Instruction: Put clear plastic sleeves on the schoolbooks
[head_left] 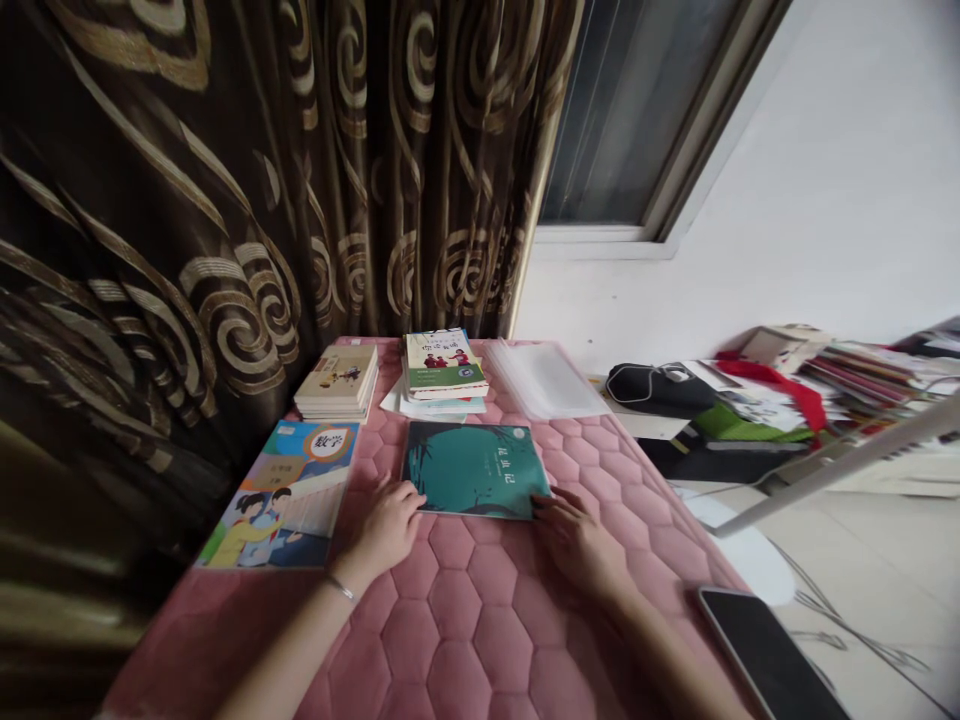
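Note:
A teal book (476,470) with dark plant shapes and white Chinese characters lies sideways on the pink quilted cover (457,620). Its lower left corner is held by my left hand (390,520), fingers curled and thumb at the edge. At the lower right corner, my right hand (577,540) grips the book with its fingertips on the cover; how far the fingers reach beneath is hidden. Left of my left hand lies a colourful math textbook (281,500), flat on the quilted surface.
Behind are a stack of beige books (337,382), a pile of books with a green-and-white top one (446,365), and clear plastic sleeves (551,380). A dark tablet-like device (769,650) lies at the right edge. A patterned curtain (420,180) hangs behind; clutter (795,400) stands farther right.

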